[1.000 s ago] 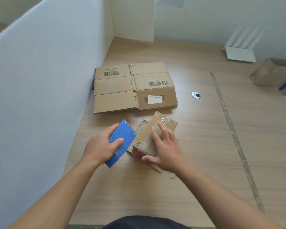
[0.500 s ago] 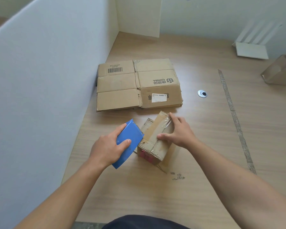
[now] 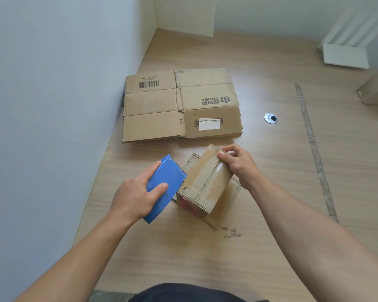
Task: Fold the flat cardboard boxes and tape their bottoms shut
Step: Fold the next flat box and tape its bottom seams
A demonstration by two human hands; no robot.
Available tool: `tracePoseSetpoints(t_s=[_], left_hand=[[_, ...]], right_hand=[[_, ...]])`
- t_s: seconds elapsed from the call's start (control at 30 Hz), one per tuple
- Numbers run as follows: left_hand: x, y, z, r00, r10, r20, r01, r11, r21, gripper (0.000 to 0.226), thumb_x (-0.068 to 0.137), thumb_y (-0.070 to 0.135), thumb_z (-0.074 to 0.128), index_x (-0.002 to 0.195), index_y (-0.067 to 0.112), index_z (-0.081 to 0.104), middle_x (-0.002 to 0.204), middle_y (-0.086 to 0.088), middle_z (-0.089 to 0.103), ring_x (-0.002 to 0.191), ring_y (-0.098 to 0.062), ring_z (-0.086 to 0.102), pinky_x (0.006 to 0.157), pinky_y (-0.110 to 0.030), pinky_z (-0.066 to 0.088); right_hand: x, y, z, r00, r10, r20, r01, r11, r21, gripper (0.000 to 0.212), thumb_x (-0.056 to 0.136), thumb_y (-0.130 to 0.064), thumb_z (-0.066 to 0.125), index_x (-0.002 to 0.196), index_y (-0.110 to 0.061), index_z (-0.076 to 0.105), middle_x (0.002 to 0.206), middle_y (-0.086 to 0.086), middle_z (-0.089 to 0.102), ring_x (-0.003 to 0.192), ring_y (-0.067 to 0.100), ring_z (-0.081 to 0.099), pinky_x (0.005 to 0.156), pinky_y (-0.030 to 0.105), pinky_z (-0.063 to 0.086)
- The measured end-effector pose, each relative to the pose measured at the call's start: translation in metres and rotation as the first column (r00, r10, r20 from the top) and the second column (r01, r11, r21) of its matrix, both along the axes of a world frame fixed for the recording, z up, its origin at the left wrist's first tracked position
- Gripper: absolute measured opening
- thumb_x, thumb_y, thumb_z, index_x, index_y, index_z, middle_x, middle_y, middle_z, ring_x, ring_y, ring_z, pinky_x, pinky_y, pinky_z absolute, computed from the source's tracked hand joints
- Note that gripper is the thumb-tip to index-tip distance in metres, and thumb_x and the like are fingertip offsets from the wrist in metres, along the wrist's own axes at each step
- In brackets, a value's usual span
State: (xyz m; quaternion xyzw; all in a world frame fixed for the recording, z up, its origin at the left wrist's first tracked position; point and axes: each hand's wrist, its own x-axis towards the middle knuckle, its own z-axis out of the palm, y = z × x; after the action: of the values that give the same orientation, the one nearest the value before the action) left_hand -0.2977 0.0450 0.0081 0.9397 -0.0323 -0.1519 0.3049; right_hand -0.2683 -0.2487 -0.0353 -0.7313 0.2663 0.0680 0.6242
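Note:
A small folded cardboard box (image 3: 203,186) stands upside down on the wooden table, its bottom flaps up and a strip of clear tape running along the seam. My right hand (image 3: 238,164) grips the box's far upper edge, fingers curled over it and the tape. My left hand (image 3: 135,195) holds a blue tape dispenser (image 3: 165,186) just left of the box, its toothed edge close to the box's near left corner. Behind them a stack of flat cardboard boxes (image 3: 179,105) lies against the partition.
A white partition wall (image 3: 63,105) runs along the table's left side. A round metal grommet (image 3: 270,118) and a worn strip of tape (image 3: 312,144) mark the tabletop at right. Another cardboard box (image 3: 375,90) and a white rack (image 3: 345,55) sit at the far right.
My right hand slid from the box's near side up to its far top edge and now curls over it. The box turned slightly. My left hand kept the dispenser beside it.

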Motion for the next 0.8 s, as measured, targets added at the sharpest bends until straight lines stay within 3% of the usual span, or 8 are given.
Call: tracePoseSetpoints(t_s=[0.23,0.4,0.47,0.6,0.7,0.8], left_hand=[[0.004,-0.008,0.003,1.000,0.001,0.026,-0.002,0.999,0.044,0.068,0.077,0.062,0.042,0.144,0.058,0.032,0.098,0.007,0.070,0.085,-0.023,0.063,0.078,-0.040,0.053],[0.001,-0.015,0.000,0.999,0.004,0.045,-0.006,0.999,0.042,0.066,0.083,0.060,0.047,0.146,0.056,0.032,0.098,0.007,0.070,0.085,-0.023,0.062,0.077,-0.039,0.053],[0.000,-0.018,0.000,0.999,0.010,0.051,-0.012,0.999,0.048,0.066,0.082,0.061,0.046,0.147,0.057,0.030,0.097,0.008,0.070,0.084,-0.023,0.062,0.077,-0.039,0.053],[-0.004,-0.018,-0.001,0.999,0.006,0.043,-0.010,0.996,0.085,0.062,0.089,0.058,0.051,0.148,0.055,0.031,0.091,0.006,0.068,0.082,-0.023,0.062,0.076,-0.039,0.053],[-0.013,-0.017,-0.003,0.999,-0.026,0.025,0.022,0.991,0.135,0.060,0.093,0.051,0.054,0.148,0.055,0.030,0.088,0.005,0.067,0.081,-0.023,0.061,0.074,-0.038,0.052],[-0.022,-0.015,-0.007,1.000,-0.024,0.008,0.023,0.991,0.130,0.060,0.093,0.050,0.055,0.148,0.053,0.032,0.091,0.005,0.067,0.084,-0.024,0.061,0.075,-0.039,0.052]], right_hand=[[0.012,0.002,0.001,0.996,0.074,-0.055,-0.084,0.969,-0.231,0.010,0.093,-0.035,0.064,0.084,-0.031,0.062,0.083,0.001,0.065,0.086,0.024,0.063,0.079,0.040,0.053],[0.009,0.004,0.002,0.995,0.059,-0.079,-0.069,0.988,-0.140,0.014,0.094,-0.034,0.063,0.080,-0.032,0.062,0.085,0.001,0.063,0.085,0.023,0.060,0.076,0.036,0.048],[0.011,0.005,0.002,0.996,0.054,-0.072,-0.065,0.983,-0.171,0.013,0.093,-0.036,0.062,0.081,-0.032,0.061,0.089,0.001,0.062,0.090,0.025,0.060,0.075,0.035,0.046],[0.001,0.012,0.006,0.966,0.222,-0.136,-0.256,0.903,-0.344,0.023,0.093,-0.048,0.063,0.099,-0.026,0.063,0.103,0.001,0.061,0.100,0.024,0.058,0.079,0.032,0.044],[-0.012,0.017,0.006,0.936,0.321,-0.146,-0.352,0.874,-0.335,0.051,0.086,-0.056,0.069,0.128,-0.029,0.062,0.114,-0.005,0.055,0.110,0.016,0.054,0.097,0.033,0.044],[-0.018,0.021,0.008,0.919,0.370,-0.136,-0.395,0.871,-0.292,0.059,0.083,-0.055,0.073,0.135,-0.031,0.060,0.118,-0.005,0.056,0.113,0.014,0.053,0.097,0.031,0.042]])
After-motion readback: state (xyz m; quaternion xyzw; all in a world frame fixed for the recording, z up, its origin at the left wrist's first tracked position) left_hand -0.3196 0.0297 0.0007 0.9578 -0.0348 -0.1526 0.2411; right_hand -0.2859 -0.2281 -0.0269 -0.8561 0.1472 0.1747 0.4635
